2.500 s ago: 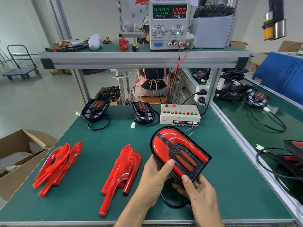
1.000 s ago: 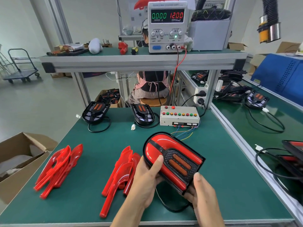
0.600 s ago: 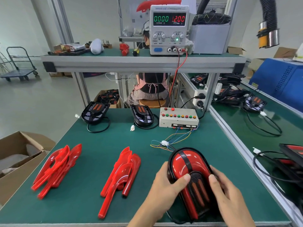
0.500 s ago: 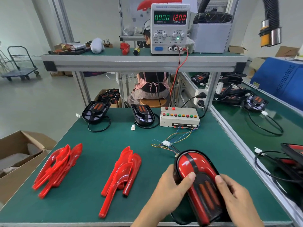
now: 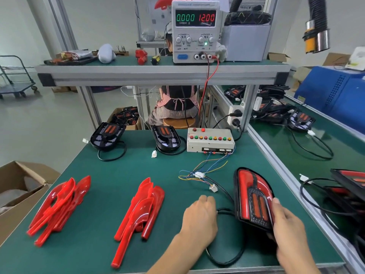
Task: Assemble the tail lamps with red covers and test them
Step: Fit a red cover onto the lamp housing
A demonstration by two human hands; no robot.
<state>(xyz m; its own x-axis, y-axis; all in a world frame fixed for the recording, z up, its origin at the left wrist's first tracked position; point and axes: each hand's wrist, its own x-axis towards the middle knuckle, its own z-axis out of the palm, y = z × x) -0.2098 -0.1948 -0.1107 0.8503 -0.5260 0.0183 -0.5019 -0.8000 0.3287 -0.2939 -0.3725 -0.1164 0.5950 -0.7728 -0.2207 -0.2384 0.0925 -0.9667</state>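
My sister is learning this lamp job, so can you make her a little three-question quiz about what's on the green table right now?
1. True or false: the right hand holds the finished tail lamp tilted up on its edge.
2. How many piles of loose red covers lie on the table? A) one B) two C) four
3. Fill in: the power supply shows a red reading of ____ volts.

Key
1. True. Its fingers curl round the lamp's near right edge, while the left hand rests by the black cable.
2. B: the left pile and the middle pile.
3. 12.00
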